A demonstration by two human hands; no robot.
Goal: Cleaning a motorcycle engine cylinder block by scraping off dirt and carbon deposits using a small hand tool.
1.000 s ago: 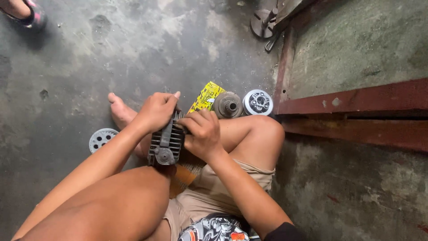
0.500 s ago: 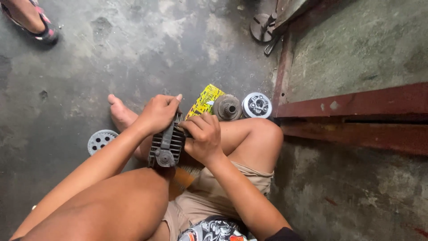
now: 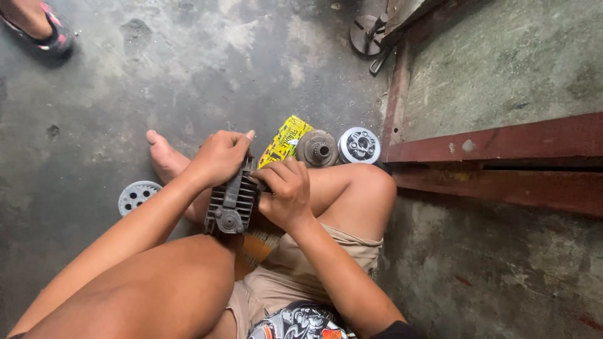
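Note:
I sit on a concrete floor with my legs folded. A dark finned metal engine part (image 3: 231, 201) rests between my knees. My left hand (image 3: 218, 156) grips its far top edge, fingers curled over it. My right hand (image 3: 286, 193) holds its right side, fingers closed against the fins. Whether a small tool is in that hand is hidden.
A yellow packet (image 3: 286, 139), a round grey metal hub (image 3: 317, 148) and a white round clutch-like part (image 3: 359, 145) lie beyond my knee. A pale sprocket (image 3: 137, 196) lies left. A rusty red step edge (image 3: 502, 141) runs right. Another person's sandalled foot (image 3: 38, 28) is top left.
The other person's foot has shifted slightly at the top left. My hands keep their hold on the finned part with hardly any movement.

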